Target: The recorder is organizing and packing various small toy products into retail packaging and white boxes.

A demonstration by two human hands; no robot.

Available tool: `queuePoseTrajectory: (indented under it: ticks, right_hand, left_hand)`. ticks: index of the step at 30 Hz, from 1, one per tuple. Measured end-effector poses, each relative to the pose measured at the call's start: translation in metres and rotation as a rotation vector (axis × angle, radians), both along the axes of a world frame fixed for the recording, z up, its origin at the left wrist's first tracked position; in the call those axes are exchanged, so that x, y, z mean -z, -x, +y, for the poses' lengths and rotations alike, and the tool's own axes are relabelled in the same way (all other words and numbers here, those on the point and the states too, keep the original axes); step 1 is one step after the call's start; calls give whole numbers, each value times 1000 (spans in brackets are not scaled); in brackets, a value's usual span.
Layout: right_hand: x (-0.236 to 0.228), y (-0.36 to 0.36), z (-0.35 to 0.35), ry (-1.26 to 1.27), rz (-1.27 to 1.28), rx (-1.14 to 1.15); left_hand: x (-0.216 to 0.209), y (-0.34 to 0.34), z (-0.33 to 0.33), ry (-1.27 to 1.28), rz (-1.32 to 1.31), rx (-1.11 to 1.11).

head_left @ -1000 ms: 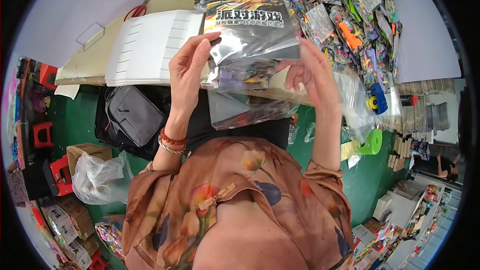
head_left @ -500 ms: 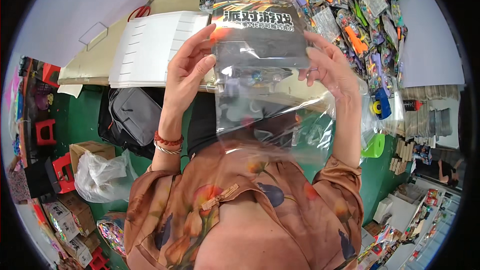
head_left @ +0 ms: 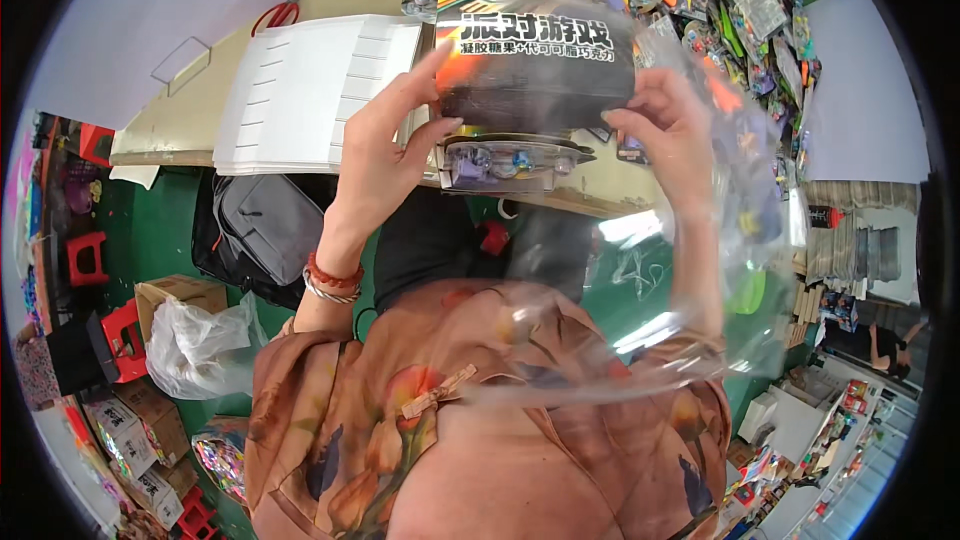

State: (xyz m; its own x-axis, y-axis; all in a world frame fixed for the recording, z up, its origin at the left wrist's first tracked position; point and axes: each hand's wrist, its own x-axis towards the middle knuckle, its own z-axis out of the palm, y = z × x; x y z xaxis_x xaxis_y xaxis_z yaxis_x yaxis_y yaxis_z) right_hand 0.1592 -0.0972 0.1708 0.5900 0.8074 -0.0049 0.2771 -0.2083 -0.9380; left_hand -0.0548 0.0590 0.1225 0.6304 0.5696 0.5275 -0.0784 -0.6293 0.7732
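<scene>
A black printed cardboard display box [head_left: 545, 75] stands above the table's near edge, its printed panel facing me. My left hand [head_left: 385, 145] is closed on its left edge, thumb below and fingers behind the panel. My right hand [head_left: 672, 130] pinches the right lower corner of that panel. Under the panel, the front of the box shows a clear-packed toy [head_left: 515, 162] with purple and blue parts. A large clear plastic bag [head_left: 645, 335] billows over my right forearm and across my front, blurred by motion; its upper part lies by the box and right hand.
White lined sheets [head_left: 310, 90] lie left of the box, with red-handled scissors [head_left: 285, 12] behind them. Carded toys [head_left: 740, 10] are heaped at the back right. A grey backpack [head_left: 270, 225] rests below the table, near a carton [head_left: 180, 292] with crumpled plastic.
The clear bag, earlier hanging in front of the box and below it, has swung right over my right forearm. The box front now shows uncovered, and both hands and box have shifted slightly right.
</scene>
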Motion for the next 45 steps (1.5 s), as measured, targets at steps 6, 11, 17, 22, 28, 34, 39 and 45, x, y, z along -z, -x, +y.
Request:
queuePoseTrajectory:
  ticks: [6,11,17,22,28,34,39,45]
  right_hand:
    - [20,7,-7,-182,-35,13]
    - [13,10,-10,-168,94,-23]
    - [18,4,-12,-137,210,-83]
    - [22,8,-11,-169,113,-32]
    - [27,8,-13,-117,64,-57]
    - [49,30,-17,-134,-388,84]
    - [48,26,-17,-119,-308,82]
    - [49,1,-35,-155,-281,102]
  left_hand:
    - [4,-5,-11,-289,-57,-210]
    - [-6,-2,-11,-233,-6,-197]
    - [-17,5,-10,-68,117,-121]
    - [-15,5,-13,-49,130,-148]
    - [-3,6,-13,-119,110,-147]
    - [12,9,-21,-264,156,-277]
    - [-6,-7,-13,-504,225,-23]
    - [16,-24,-25,-571,172,14]
